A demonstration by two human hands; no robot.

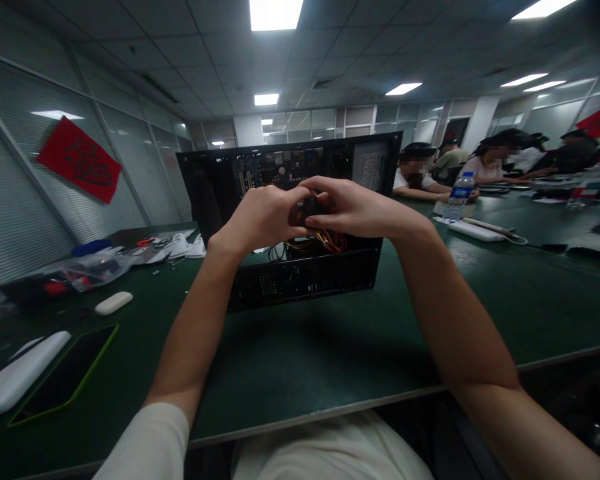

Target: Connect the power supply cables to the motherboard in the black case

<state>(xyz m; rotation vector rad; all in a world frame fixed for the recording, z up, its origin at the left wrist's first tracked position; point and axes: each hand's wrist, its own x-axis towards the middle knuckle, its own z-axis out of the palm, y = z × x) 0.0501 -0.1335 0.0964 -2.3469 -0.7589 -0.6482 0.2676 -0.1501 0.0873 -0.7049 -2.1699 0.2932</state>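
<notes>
An open black computer case [307,280] stands on the green table in front of me, its inside facing me. My left hand [265,213] is in front of the motherboard [275,172], fingers curled and closed. My right hand [353,208] meets it there, thumb and fingers bent around the same spot. Between them shows a small dark part [303,212], mostly covered by my fingers; I cannot make out its kind. Below my hands lies a bundle of red, yellow and black cables [330,241]. A labelled power supply [371,167] sits at the case's upper right.
To the left on the table [290,373] are a phone with a green edge [67,377], a white device [23,377], a white oval case [114,303] and plastic bags [90,270]. On the right stand a water bottle [460,197] and a white power bank [475,231]. Several people sit beyond.
</notes>
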